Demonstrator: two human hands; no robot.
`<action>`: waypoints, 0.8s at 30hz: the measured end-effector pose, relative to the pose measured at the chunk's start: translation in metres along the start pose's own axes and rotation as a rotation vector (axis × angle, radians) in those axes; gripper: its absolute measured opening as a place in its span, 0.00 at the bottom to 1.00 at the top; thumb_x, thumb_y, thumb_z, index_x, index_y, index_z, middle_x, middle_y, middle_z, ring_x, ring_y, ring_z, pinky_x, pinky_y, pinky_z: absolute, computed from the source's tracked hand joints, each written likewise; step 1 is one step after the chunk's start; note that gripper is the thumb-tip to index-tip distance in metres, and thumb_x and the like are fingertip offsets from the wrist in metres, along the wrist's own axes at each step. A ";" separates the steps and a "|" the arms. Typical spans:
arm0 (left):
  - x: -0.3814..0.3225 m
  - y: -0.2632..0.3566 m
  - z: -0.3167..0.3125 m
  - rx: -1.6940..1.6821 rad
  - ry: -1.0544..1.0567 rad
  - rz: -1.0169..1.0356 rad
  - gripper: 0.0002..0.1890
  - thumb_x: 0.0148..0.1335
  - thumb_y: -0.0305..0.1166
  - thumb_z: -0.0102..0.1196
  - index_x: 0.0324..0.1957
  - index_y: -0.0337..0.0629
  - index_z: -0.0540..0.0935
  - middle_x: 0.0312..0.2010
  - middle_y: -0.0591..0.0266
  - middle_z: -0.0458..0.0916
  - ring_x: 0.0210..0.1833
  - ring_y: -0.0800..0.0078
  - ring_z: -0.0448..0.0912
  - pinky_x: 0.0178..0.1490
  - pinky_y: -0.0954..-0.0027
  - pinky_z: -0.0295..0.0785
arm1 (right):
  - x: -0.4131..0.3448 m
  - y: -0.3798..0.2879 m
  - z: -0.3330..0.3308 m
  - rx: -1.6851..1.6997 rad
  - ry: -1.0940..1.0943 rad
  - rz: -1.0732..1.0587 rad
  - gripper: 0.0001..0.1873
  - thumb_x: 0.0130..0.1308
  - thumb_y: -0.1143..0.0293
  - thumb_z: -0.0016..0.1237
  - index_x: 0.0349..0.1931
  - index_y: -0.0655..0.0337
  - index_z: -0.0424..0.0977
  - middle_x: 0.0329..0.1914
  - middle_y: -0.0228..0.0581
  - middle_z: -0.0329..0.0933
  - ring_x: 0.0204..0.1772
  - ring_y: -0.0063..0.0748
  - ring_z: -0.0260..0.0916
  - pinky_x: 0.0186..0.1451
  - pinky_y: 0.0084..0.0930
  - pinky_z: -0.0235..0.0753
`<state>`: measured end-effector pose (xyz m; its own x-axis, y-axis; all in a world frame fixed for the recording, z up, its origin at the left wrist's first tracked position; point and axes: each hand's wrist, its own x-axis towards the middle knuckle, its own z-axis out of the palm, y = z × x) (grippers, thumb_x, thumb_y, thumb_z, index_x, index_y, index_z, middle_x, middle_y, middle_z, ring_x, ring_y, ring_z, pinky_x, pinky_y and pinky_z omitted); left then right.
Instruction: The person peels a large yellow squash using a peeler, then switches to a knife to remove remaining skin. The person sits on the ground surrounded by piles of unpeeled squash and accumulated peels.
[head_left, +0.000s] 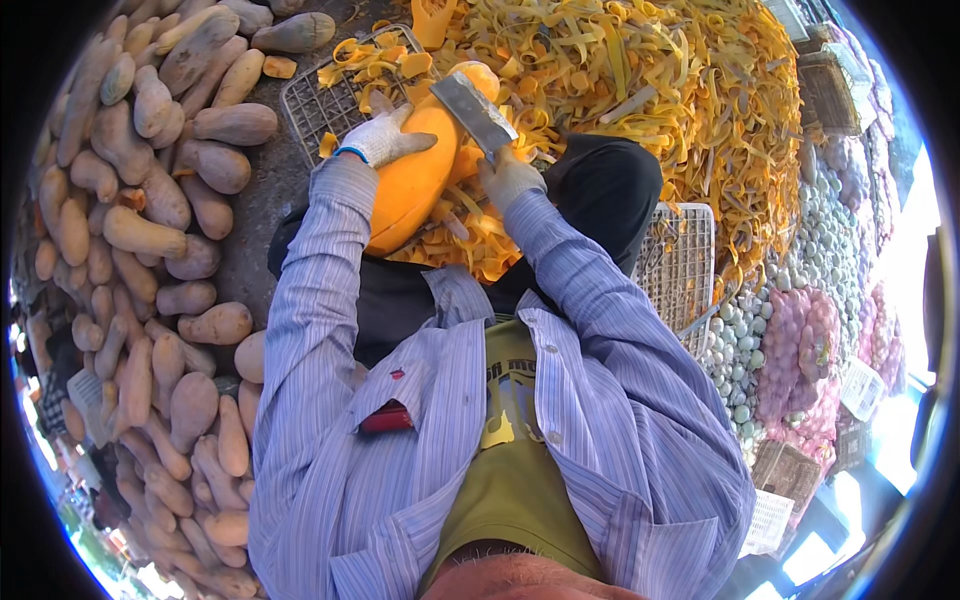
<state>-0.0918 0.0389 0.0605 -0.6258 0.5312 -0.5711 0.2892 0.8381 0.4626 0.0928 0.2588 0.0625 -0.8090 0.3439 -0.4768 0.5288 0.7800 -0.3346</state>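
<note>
A large peeled orange squash (414, 187) lies slanted in front of me, its far end near a plastic crate. My left hand (386, 137), in a white knit glove with a blue cuff, is spread on its upper left side and steadies it. In my gloved right hand (511, 178) is the handle of a cleaver (474, 112). Its broad, stained blade lies across the far right part of the squash; whether the edge cuts into the flesh cannot be seen. Orange peelings (480, 251) lie beneath and beside the squash, between my legs.
Many unpeeled squashes (142, 225) are heaped at the left. A big mound of peel strips (660, 97) rises at the far right. Plastic crates stand at the far left (319, 112) and beside my right knee (679, 247). Onion-like bulbs (739, 337) and pink net sacks (799, 352) are further right.
</note>
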 end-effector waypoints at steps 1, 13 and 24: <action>-0.001 0.001 0.000 0.011 -0.003 0.002 0.61 0.62 0.74 0.58 0.87 0.48 0.55 0.88 0.34 0.34 0.88 0.42 0.56 0.86 0.54 0.58 | 0.004 0.000 0.000 -0.011 0.000 -0.004 0.31 0.81 0.43 0.44 0.68 0.61 0.70 0.53 0.65 0.87 0.58 0.62 0.86 0.63 0.52 0.82; -0.022 0.013 -0.001 0.076 0.012 -0.076 0.59 0.61 0.73 0.57 0.87 0.51 0.56 0.86 0.42 0.55 0.82 0.43 0.69 0.83 0.49 0.65 | 0.059 -0.019 -0.017 0.143 0.016 -0.078 0.36 0.82 0.43 0.40 0.70 0.69 0.72 0.56 0.69 0.85 0.60 0.62 0.85 0.70 0.51 0.78; -0.063 0.070 -0.001 0.181 0.117 -0.191 0.54 0.61 0.72 0.57 0.84 0.55 0.64 0.78 0.42 0.72 0.73 0.43 0.79 0.73 0.43 0.74 | 0.097 0.006 -0.120 0.769 -0.017 0.188 0.23 0.79 0.50 0.51 0.54 0.65 0.78 0.30 0.42 0.80 0.30 0.37 0.81 0.32 0.36 0.81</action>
<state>-0.0330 0.0643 0.1293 -0.7578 0.3527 -0.5490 0.2760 0.9356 0.2201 -0.0138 0.3596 0.1122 -0.6874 0.4213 -0.5916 0.6907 0.1275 -0.7118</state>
